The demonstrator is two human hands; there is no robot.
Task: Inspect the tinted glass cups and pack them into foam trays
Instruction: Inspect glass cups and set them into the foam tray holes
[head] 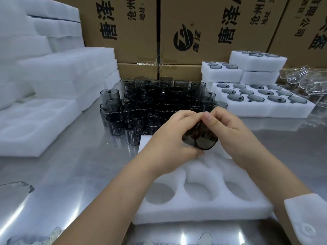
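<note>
Both hands hold one dark tinted glass cup [201, 138] on its side above the white foam tray [203, 207], its round base facing me. My left hand [169, 138] wraps the cup from the left. My right hand [228, 128] grips it from the right, thumb on top. The tray's round pockets in front of me hold nothing. Behind the hands stands a stacked cluster of tinted cups [155, 103] on the steel table.
Filled foam trays [261, 110] lie at the right, with more stacked behind them [221, 73]. Unfilled foam trays [35, 121] are piled at the left. Cardboard cartons [203, 32] wall off the back. Clear glassware [304, 80] lies at the far right.
</note>
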